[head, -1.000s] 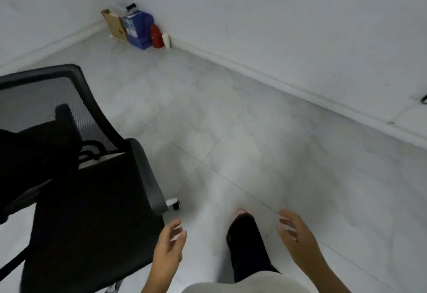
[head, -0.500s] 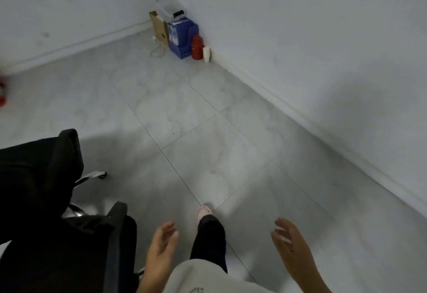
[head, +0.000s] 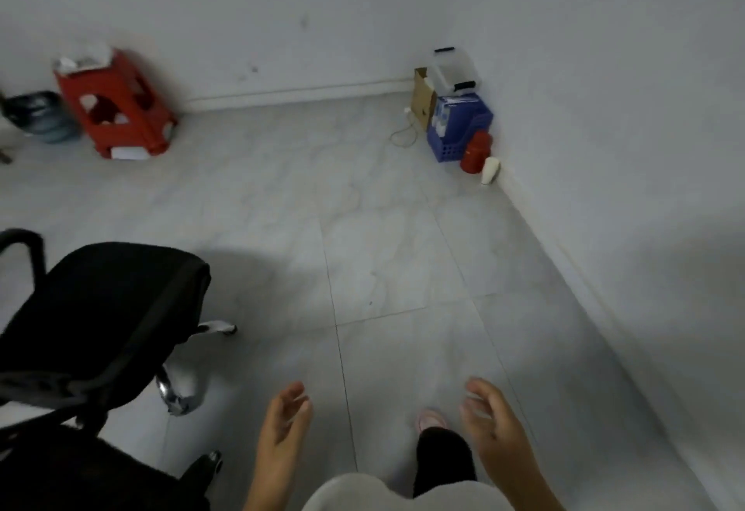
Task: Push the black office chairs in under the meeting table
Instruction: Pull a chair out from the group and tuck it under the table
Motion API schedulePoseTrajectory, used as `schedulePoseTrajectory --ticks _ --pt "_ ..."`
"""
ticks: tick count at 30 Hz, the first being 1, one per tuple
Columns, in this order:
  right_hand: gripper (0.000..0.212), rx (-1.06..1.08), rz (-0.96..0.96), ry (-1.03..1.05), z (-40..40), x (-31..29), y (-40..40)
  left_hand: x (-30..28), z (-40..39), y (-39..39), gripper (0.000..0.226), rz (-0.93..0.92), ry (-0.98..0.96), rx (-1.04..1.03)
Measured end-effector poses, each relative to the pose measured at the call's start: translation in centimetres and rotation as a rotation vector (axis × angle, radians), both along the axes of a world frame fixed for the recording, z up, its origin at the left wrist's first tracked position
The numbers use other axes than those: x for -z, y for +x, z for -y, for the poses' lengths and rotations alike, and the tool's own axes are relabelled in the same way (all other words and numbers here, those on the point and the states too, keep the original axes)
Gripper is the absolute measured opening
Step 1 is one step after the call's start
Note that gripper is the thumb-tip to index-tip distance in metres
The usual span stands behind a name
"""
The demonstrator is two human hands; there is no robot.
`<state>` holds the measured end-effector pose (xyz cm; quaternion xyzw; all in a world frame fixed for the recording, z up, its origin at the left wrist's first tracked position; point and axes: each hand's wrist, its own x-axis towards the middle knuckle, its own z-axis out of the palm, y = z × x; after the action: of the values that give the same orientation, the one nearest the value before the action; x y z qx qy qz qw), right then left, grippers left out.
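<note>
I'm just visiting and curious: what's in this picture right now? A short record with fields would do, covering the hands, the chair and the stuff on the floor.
left hand: open, fingers relaxed, holds nothing
right hand: open, holds nothing
black office chair: left of the hands, untouched
meeting table: not in view
room corner: blue basket, red jar, clear box
far wall: red stool on its side, water bottle
floor: pale tiles
</note>
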<state>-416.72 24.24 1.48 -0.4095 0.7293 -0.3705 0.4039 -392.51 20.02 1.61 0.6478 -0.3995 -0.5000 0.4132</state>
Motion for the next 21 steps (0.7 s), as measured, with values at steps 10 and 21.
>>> schedulePoseTrajectory --ticks 10,21 --pt "0.028 -0.896 0.019 -0.016 19.7 -0.6 5.1 0.6 -1.9 -1.0 0.024 -0.001 -0.024 -0.869" --pt "0.032 -1.574 0.054 -0.015 20.5 -1.2 27.9 -1.6 -4.7 7.6 0.031 0.096 -0.199 -1.61"
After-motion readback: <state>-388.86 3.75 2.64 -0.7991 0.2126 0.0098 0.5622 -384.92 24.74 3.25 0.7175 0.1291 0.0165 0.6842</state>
